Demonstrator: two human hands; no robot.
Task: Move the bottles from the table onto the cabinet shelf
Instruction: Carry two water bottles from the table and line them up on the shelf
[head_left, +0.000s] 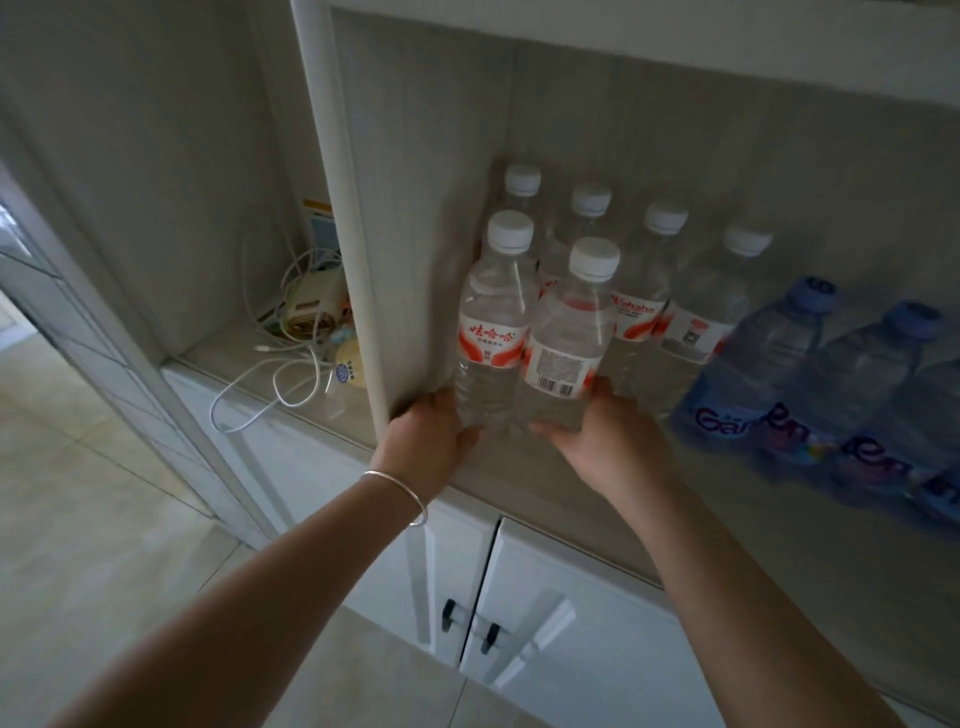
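Both arms reach forward — the left hand grips one clear water bottle near its base, the right hand another, upright, white-capped, red-labelled, on the cabinet shelf.

Clear bottles — white caps, red-and-white labels — beside blue-tinted bottles, purple lettering

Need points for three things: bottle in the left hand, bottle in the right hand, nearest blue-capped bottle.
bottle in the left hand (491, 332), head view, on its red and white label.
bottle in the right hand (563, 358), head view, on the white label above the barcode.
nearest blue-capped bottle (815, 292), head view, on its blue cap.
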